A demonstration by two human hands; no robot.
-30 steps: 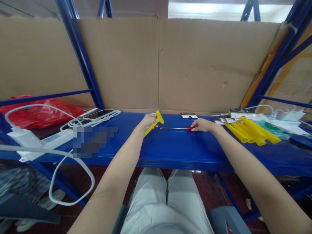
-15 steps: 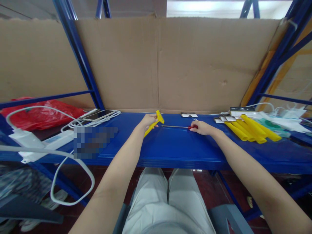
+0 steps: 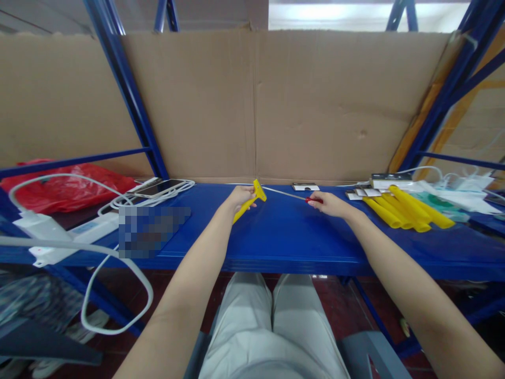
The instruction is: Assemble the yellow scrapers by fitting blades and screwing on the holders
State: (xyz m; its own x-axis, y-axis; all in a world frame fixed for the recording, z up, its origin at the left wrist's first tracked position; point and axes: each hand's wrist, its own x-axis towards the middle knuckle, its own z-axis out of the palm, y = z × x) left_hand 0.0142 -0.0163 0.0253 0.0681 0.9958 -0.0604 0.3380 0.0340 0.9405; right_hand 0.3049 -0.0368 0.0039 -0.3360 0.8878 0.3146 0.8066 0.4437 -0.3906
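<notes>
My left hand (image 3: pixel 241 197) is closed around the handle of a yellow scraper-like tool (image 3: pixel 259 190), its wide head pointing up and to the right. A few hand-widths to the right, my right hand (image 3: pixel 326 203) grips the red handle of a screwdriver (image 3: pixel 292 196). The screwdriver's long metal shaft runs left, tilted up a little, and its tip is close to the yellow head; whether they touch I cannot tell. Both hands are over the blue table (image 3: pixel 276 237).
Several yellow tubes or handles (image 3: pixel 410 208) lie at the right beside small flat packs (image 3: pixel 359 193). A black-and-white pack (image 3: pixel 305 187) lies at the back. Leftward are a power strip (image 3: pixel 87 231), white cables, a phone (image 3: pixel 168 184) and a red plastic bag (image 3: pixel 71 184). Cardboard (image 3: pixel 315 105) stands behind.
The screwdriver's tip has risen towards the head of the yellow tool, so the shaft now slants. My right hand has shifted slightly, while my left hand stays nearly still.
</notes>
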